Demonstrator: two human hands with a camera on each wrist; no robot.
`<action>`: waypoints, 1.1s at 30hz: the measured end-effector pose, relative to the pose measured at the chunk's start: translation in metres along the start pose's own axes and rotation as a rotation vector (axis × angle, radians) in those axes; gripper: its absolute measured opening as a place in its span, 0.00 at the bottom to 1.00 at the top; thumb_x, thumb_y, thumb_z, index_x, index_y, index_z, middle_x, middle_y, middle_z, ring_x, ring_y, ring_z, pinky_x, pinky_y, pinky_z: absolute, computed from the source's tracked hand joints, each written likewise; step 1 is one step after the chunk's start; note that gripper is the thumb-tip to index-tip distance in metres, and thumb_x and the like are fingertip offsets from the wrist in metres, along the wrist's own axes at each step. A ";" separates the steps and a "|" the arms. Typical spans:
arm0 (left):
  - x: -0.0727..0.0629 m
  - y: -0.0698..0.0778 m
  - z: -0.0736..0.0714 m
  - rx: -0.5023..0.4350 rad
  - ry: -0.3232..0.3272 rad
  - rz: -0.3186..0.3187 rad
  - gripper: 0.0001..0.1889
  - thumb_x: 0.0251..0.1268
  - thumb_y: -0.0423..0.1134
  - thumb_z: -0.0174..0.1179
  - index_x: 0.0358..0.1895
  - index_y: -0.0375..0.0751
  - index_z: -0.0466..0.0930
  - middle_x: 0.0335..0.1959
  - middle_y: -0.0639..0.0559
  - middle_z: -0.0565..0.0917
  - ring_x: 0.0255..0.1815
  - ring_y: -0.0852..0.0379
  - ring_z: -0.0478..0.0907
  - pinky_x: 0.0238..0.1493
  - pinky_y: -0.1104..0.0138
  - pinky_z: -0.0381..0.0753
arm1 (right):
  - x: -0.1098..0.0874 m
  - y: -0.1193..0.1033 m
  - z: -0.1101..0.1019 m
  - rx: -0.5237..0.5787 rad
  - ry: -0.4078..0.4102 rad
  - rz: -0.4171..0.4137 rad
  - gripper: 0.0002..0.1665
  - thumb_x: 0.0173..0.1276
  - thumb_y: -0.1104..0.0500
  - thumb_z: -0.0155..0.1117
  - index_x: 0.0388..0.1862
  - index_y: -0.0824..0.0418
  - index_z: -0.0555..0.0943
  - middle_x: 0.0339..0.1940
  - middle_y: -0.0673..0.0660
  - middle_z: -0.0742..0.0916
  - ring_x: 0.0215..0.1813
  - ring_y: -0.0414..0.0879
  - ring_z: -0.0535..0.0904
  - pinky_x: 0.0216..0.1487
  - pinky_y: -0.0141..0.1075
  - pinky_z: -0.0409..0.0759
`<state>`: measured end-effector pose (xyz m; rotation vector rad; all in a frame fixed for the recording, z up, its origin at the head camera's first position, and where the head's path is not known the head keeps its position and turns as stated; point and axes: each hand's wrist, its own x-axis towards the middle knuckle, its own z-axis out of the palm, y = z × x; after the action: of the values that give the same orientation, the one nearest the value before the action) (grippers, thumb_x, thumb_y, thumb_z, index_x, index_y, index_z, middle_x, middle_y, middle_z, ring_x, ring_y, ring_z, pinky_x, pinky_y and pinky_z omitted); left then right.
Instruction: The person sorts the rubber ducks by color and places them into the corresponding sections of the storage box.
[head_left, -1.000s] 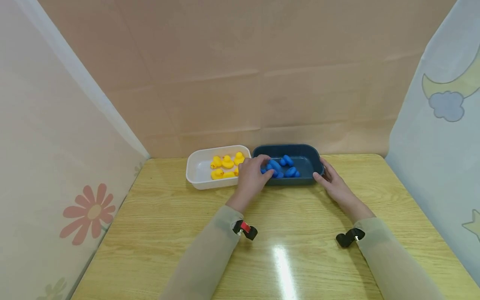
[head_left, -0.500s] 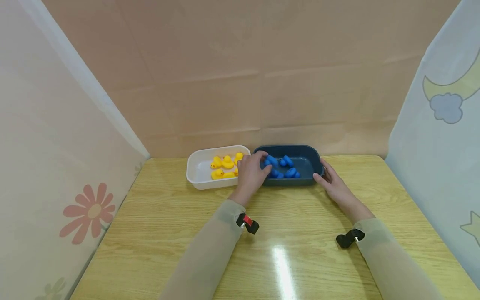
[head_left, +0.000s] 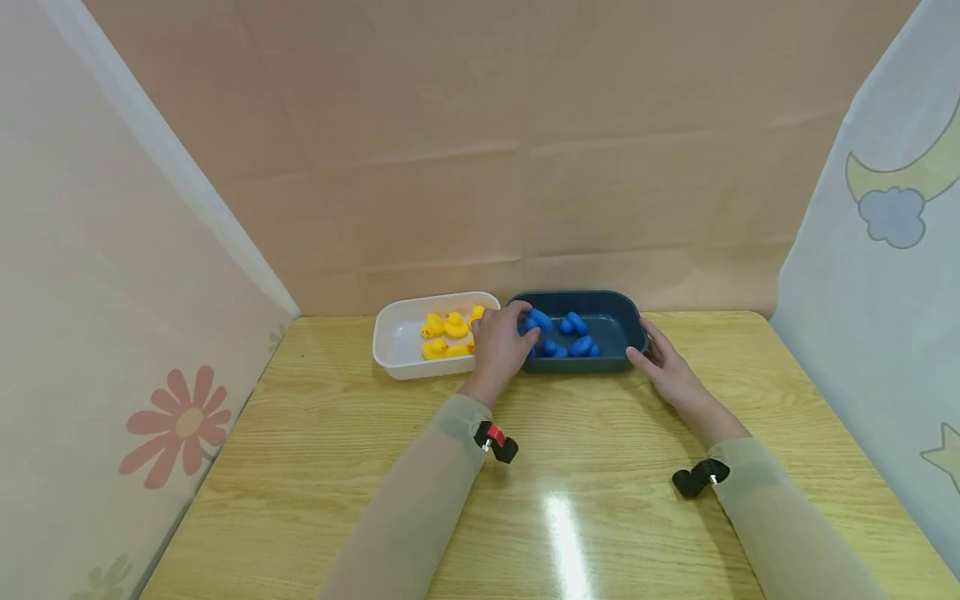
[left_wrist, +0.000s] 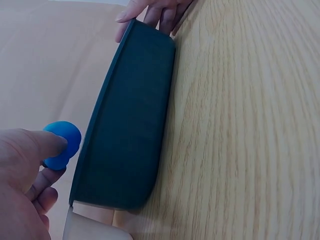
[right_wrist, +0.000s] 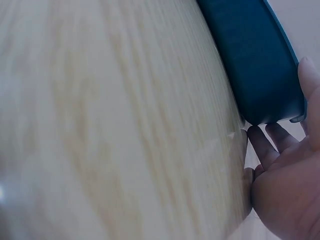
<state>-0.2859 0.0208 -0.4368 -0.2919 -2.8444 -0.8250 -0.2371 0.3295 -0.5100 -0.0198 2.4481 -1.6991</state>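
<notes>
My left hand (head_left: 501, 343) is at the left end of a dark blue tray (head_left: 615, 333). In the left wrist view, its thumb and fingers pinch a blue rubber duck (left_wrist: 64, 139) beside the tray's rim. Several other blue ducks (head_left: 582, 346) lie in the tray, and one near my left thumb is partly hidden. My right hand (head_left: 671, 375) holds the tray's right end, thumb at the rim. The right wrist view has its fingers (right_wrist: 262, 145) against the tray's lower corner.
A white tray (head_left: 390, 342) with several yellow rubber ducks (head_left: 454, 325) stands left of the dark tray, close against it. My left hand covers its right end. Both trays sit on a wooden table (head_left: 337, 442), near the brown backdrop (head_left: 450, 208).
My left hand has moved slightly back and left, and a blue duck by its fingertips has shifted the same way, apart from the others. My right hand stays at the tray's end.
</notes>
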 end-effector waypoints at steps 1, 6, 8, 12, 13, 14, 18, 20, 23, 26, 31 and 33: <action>0.000 -0.001 0.000 0.001 0.002 -0.003 0.23 0.77 0.50 0.73 0.69 0.53 0.85 0.57 0.56 0.91 0.61 0.48 0.78 0.64 0.52 0.70 | 0.000 0.000 0.000 -0.001 -0.002 -0.001 0.54 0.89 0.39 0.57 0.94 0.40 0.33 0.94 0.62 0.42 0.91 0.68 0.39 0.86 0.66 0.44; -0.001 -0.006 0.000 0.014 0.015 -0.012 0.26 0.77 0.54 0.72 0.73 0.55 0.83 0.64 0.56 0.89 0.64 0.47 0.77 0.66 0.51 0.70 | 0.001 -0.002 0.004 0.004 -0.015 -0.010 0.53 0.90 0.42 0.57 0.95 0.41 0.33 0.94 0.62 0.42 0.91 0.68 0.39 0.86 0.66 0.45; -0.001 -0.007 -0.001 0.013 0.027 -0.010 0.26 0.78 0.54 0.71 0.74 0.56 0.82 0.67 0.55 0.87 0.66 0.46 0.77 0.67 0.50 0.69 | 0.001 -0.003 0.004 0.002 -0.016 -0.013 0.53 0.90 0.42 0.57 0.95 0.41 0.33 0.94 0.62 0.43 0.91 0.68 0.40 0.86 0.66 0.46; -0.005 -0.009 -0.003 -0.003 0.062 0.000 0.24 0.80 0.53 0.69 0.73 0.55 0.83 0.69 0.54 0.87 0.67 0.45 0.77 0.67 0.49 0.69 | 0.001 -0.004 0.002 -0.008 -0.014 -0.019 0.53 0.89 0.41 0.57 0.95 0.40 0.34 0.94 0.62 0.44 0.91 0.68 0.41 0.86 0.67 0.46; -0.006 -0.009 -0.004 -0.007 0.068 0.002 0.23 0.81 0.53 0.68 0.73 0.55 0.83 0.68 0.54 0.87 0.67 0.45 0.77 0.67 0.49 0.69 | 0.001 -0.005 0.002 -0.009 -0.014 -0.018 0.53 0.89 0.41 0.57 0.95 0.39 0.34 0.94 0.62 0.44 0.91 0.68 0.42 0.86 0.67 0.46; -0.008 -0.009 -0.004 -0.010 0.071 0.003 0.23 0.81 0.53 0.68 0.73 0.55 0.84 0.68 0.54 0.87 0.67 0.45 0.77 0.67 0.49 0.69 | 0.000 -0.004 0.001 -0.008 -0.014 -0.017 0.53 0.89 0.40 0.57 0.95 0.39 0.34 0.94 0.62 0.45 0.91 0.68 0.42 0.86 0.67 0.46; -0.014 -0.010 -0.003 -0.018 0.061 0.011 0.22 0.83 0.53 0.66 0.72 0.54 0.84 0.68 0.53 0.87 0.68 0.44 0.77 0.67 0.48 0.70 | -0.004 -0.002 -0.001 0.011 -0.010 -0.002 0.54 0.88 0.40 0.58 0.95 0.39 0.34 0.94 0.61 0.45 0.91 0.68 0.41 0.86 0.67 0.44; -0.017 -0.011 -0.002 -0.013 0.055 0.022 0.22 0.84 0.53 0.64 0.73 0.54 0.84 0.69 0.53 0.86 0.68 0.45 0.76 0.68 0.49 0.70 | -0.007 -0.002 -0.003 0.026 -0.007 0.003 0.54 0.89 0.40 0.58 0.95 0.39 0.34 0.94 0.61 0.44 0.91 0.68 0.40 0.86 0.67 0.44; -0.022 -0.013 -0.003 0.002 0.057 0.029 0.22 0.85 0.54 0.62 0.74 0.54 0.83 0.70 0.53 0.86 0.70 0.45 0.76 0.69 0.49 0.70 | -0.009 -0.001 -0.003 0.038 -0.006 0.001 0.54 0.89 0.42 0.58 0.95 0.40 0.34 0.94 0.61 0.44 0.91 0.68 0.39 0.86 0.67 0.43; -0.028 -0.017 -0.006 0.001 0.064 0.031 0.22 0.85 0.52 0.63 0.74 0.53 0.83 0.71 0.53 0.85 0.71 0.45 0.75 0.70 0.49 0.70 | -0.010 -0.002 -0.002 0.045 -0.009 -0.004 0.53 0.90 0.43 0.58 0.95 0.41 0.34 0.94 0.61 0.44 0.91 0.67 0.39 0.86 0.66 0.43; -0.037 -0.023 -0.010 -0.009 0.075 0.061 0.21 0.84 0.49 0.65 0.73 0.52 0.84 0.70 0.52 0.86 0.70 0.43 0.76 0.67 0.49 0.71 | -0.009 -0.003 -0.001 0.044 -0.008 -0.004 0.53 0.90 0.44 0.57 0.95 0.42 0.33 0.93 0.62 0.44 0.91 0.68 0.39 0.86 0.67 0.43; -0.041 -0.024 -0.011 -0.009 0.075 0.072 0.21 0.84 0.49 0.65 0.73 0.51 0.84 0.70 0.52 0.86 0.70 0.43 0.76 0.66 0.49 0.71 | -0.009 -0.003 -0.001 0.041 -0.005 -0.003 0.54 0.90 0.43 0.58 0.95 0.42 0.33 0.93 0.62 0.45 0.91 0.68 0.40 0.86 0.67 0.43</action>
<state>-0.2512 -0.0111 -0.4487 -0.3545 -2.7447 -0.8169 -0.2290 0.3305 -0.5054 -0.0226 2.4101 -1.7484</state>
